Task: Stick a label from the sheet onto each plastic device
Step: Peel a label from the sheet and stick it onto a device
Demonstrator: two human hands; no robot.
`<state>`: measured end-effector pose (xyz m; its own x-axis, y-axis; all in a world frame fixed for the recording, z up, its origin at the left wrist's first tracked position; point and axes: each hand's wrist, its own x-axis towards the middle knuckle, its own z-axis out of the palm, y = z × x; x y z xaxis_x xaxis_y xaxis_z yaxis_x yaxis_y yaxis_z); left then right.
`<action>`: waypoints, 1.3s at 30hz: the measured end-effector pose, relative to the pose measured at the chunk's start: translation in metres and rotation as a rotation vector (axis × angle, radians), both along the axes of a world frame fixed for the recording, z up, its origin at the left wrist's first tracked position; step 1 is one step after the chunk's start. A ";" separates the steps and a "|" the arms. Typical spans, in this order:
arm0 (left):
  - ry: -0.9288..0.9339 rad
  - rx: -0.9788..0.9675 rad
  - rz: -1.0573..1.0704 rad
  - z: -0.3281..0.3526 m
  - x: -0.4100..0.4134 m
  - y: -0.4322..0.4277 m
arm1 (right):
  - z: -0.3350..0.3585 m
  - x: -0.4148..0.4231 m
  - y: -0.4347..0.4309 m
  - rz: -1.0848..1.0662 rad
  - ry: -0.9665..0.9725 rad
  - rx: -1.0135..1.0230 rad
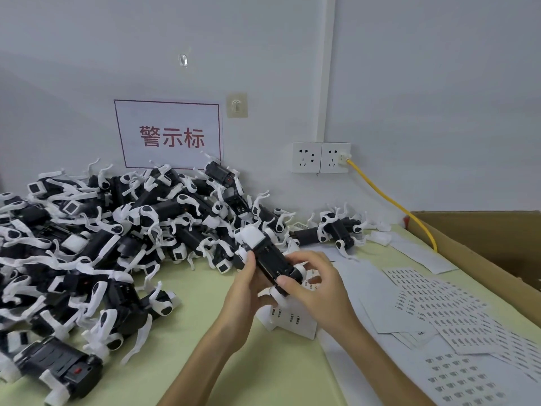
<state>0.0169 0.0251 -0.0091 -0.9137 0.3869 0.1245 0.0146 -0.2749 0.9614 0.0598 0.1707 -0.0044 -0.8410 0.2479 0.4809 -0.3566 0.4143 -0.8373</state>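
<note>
A black and white plastic device (268, 257) is held tilted above the green table. My left hand (248, 291) grips it from below and the left, thumb on its side. My right hand (316, 284) holds its near end, thumb pressing on the black top face. Whether a label sits under the thumb is hidden. A small label sheet (289, 319) lies on the table under my hands. More label sheets (439, 303) are spread out to the right.
A big pile of the same devices (96, 238) covers the left and back of the table. One device (339, 228) lies apart near the wall. An open cardboard box (483, 244) stands at the right, with a yellow cable (392, 202) running to the wall socket.
</note>
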 end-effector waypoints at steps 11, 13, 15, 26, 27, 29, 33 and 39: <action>0.201 -0.126 -0.033 0.002 0.005 0.000 | 0.001 0.001 0.002 0.043 0.001 -0.067; 0.210 -0.127 -0.033 0.002 0.007 0.000 | 0.002 0.001 0.001 0.045 -0.016 -0.102; 0.242 -0.133 -0.043 0.003 0.008 -0.001 | 0.004 0.001 0.001 0.060 -0.018 -0.147; 0.255 -0.129 -0.152 0.008 0.015 -0.002 | 0.011 0.004 0.006 0.261 -0.124 -0.489; 0.235 -0.120 -0.156 0.007 0.015 -0.001 | 0.012 0.004 0.006 0.266 -0.133 -0.485; 0.188 -0.099 -0.151 0.007 0.015 0.001 | 0.013 0.005 0.007 0.273 -0.132 -0.471; 0.085 -0.043 -0.090 0.007 0.012 0.001 | 0.011 0.003 0.005 0.245 -0.108 -0.358; -0.005 0.030 -0.010 0.007 0.008 0.002 | 0.004 0.001 -0.001 0.170 -0.075 -0.118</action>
<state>0.0253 0.0272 -0.0023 -0.9106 0.3918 0.1317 0.0069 -0.3041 0.9526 0.0606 0.1699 -0.0003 -0.9080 0.1498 0.3912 -0.3478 0.2511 -0.9033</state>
